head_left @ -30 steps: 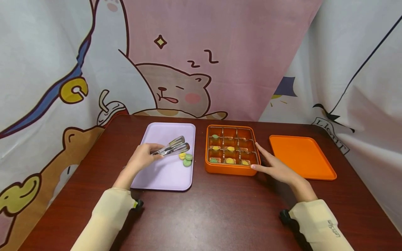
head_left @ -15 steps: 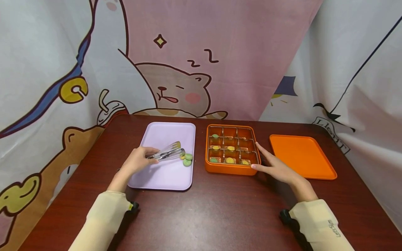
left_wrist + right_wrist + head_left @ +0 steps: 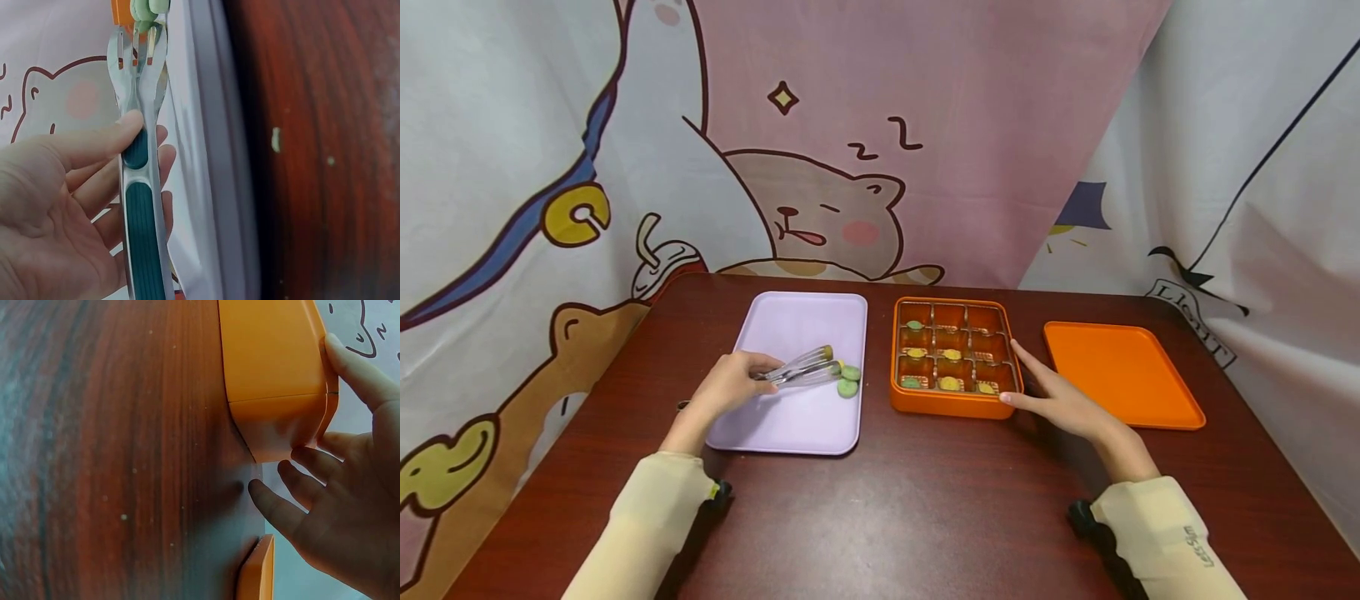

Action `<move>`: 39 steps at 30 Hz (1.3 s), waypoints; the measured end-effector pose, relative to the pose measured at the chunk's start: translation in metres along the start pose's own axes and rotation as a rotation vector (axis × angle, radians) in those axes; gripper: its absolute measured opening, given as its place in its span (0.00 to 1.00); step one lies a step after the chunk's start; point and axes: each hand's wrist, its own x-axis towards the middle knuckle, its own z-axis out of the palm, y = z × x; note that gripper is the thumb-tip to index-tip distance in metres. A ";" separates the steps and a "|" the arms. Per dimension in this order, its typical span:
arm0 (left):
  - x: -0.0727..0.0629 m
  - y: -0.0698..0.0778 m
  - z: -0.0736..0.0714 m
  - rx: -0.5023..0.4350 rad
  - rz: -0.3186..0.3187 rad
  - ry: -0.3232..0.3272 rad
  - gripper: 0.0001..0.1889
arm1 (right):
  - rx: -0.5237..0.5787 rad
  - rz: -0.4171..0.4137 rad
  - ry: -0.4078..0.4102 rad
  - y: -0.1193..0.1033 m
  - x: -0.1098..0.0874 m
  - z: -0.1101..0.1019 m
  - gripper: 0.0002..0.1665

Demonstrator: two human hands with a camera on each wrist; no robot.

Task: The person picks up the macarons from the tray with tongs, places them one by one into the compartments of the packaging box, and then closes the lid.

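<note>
My left hand [image 3: 733,382] grips metal tongs [image 3: 801,365] low over the lilac tray [image 3: 797,317]. In the left wrist view the tongs [image 3: 145,150] show teal grip pads and slotted ends, with the thumb pressing one side. Their tips are right at a yellow macaron [image 3: 840,365], mostly hidden behind them. Two green macarons [image 3: 847,389] lie beside it near the tray's right edge. My right hand [image 3: 1060,400] touches the right side of an orange box [image 3: 951,406] with extended fingers, thumb at its front right corner.
Inside the box, a clear divided insert [image 3: 967,342] has several yellow and green macarons in its compartments. To the right lies an orange lid-like tray [image 3: 1120,375] on the dark wooden table [image 3: 880,517]. A printed curtain [image 3: 970,167] hangs behind.
My left hand has shifted slightly left and lowered the tongs, whose tips now overlap the yellow macaron and stand closer together. My right hand and the box stay put.
</note>
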 end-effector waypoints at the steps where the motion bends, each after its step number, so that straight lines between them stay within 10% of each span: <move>1: 0.001 0.001 0.000 0.006 -0.005 0.003 0.18 | 0.000 -0.001 0.000 0.000 0.000 0.000 0.56; 39: 0.018 0.027 -0.008 0.037 -0.036 0.092 0.14 | -0.008 0.013 0.002 0.001 0.000 0.000 0.56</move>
